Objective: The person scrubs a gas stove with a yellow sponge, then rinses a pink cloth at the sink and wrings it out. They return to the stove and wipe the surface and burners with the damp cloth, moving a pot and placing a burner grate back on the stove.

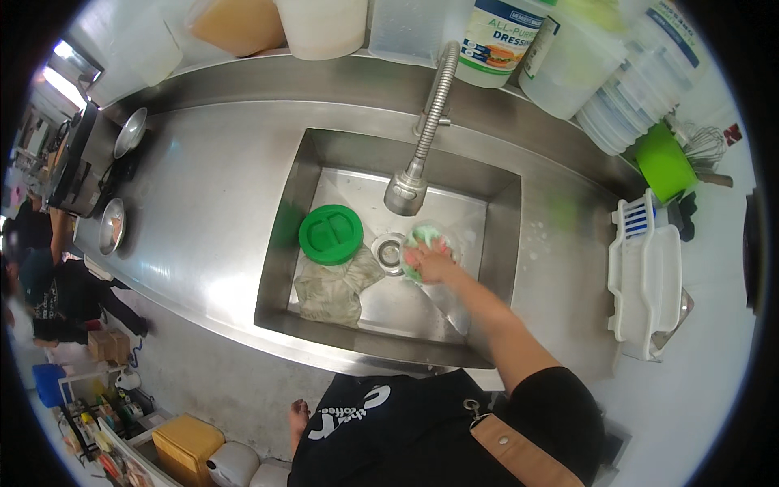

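My right hand [432,264] is down in the steel sink [389,146], just right of the drain [390,253]. Its fingers are pressed round a soapy, pale green and pink thing [420,240], whose kind the suds and fingers hide. A green round screw lid [331,234] lies at the left of the sink, beside a wet, greyish-green cloth [333,286]. Over the sink hangs a spring-hose faucet [406,191], apart from my hand. My left hand [299,412] is low beside my black apron, outside the sink; its fingers are too small to read.
Along the back ledge stand several plastic tubs [406,32] and stacked clear lids [633,97]. A white dish rack [649,276] is at the right. Two metal bowls [114,226] sit at the counter's left end. Another person [57,284] stands far left.
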Tool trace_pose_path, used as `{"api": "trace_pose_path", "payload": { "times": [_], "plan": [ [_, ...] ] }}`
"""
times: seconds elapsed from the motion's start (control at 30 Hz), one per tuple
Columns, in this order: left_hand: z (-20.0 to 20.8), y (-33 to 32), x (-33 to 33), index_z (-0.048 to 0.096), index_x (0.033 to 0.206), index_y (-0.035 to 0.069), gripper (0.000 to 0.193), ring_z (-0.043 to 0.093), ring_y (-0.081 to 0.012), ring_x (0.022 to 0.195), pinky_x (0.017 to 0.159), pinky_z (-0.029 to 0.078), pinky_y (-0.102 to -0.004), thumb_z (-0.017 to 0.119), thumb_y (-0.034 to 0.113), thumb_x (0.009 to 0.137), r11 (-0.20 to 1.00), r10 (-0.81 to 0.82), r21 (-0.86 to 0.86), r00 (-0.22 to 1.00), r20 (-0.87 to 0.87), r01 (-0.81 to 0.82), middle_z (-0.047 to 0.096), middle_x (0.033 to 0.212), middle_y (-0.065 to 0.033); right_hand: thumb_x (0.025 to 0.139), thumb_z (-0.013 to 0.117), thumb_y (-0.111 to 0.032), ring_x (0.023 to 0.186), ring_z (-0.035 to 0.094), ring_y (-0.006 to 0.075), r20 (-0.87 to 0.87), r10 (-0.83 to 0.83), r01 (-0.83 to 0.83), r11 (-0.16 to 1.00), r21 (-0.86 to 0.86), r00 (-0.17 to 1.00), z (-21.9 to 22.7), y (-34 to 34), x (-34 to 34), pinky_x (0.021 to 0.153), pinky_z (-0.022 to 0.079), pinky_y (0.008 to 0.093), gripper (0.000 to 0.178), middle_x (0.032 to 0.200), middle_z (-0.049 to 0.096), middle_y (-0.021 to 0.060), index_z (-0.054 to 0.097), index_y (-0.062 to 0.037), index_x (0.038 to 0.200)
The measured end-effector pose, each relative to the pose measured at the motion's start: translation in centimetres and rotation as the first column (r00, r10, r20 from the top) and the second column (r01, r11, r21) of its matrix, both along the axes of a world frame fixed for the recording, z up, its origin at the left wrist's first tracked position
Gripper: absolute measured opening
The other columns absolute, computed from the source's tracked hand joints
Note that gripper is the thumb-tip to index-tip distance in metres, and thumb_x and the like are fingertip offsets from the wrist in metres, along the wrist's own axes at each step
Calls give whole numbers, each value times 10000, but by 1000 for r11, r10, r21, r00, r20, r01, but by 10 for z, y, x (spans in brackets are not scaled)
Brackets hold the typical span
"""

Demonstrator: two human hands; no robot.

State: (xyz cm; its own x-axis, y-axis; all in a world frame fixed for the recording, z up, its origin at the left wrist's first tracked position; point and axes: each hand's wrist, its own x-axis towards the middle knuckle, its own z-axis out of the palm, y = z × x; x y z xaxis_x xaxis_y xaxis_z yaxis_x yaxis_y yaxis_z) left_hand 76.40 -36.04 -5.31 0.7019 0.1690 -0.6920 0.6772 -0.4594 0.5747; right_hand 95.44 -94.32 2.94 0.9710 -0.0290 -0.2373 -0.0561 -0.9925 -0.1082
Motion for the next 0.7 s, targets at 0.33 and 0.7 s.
{"api": "trace_pose_path", "payload": {
  "times": [0.33,0.7],
  "plan": [
    [-31,19,-50,533,1189,1,380,622,-200,807,716,494,-330,559,278,930,997,-46,60,994,-96,52,641,970,-147,844,504,-430,892,645,376,-274,-510,574,774,267,815,-5,-21,38,842,489,454,387,984,672,160,692,-108,947],
    [-9,-7,2,512,1220,-6,359,616,-213,855,747,490,-346,522,215,937,996,86,-13,995,-52,-87,624,1044,-155,849,468,-466,1425,-143,305,-481,-213,296,950,101,850,-16,-7,2,1111,34,548,598,1563,48,105,454,-169,1367]
  ]
}}
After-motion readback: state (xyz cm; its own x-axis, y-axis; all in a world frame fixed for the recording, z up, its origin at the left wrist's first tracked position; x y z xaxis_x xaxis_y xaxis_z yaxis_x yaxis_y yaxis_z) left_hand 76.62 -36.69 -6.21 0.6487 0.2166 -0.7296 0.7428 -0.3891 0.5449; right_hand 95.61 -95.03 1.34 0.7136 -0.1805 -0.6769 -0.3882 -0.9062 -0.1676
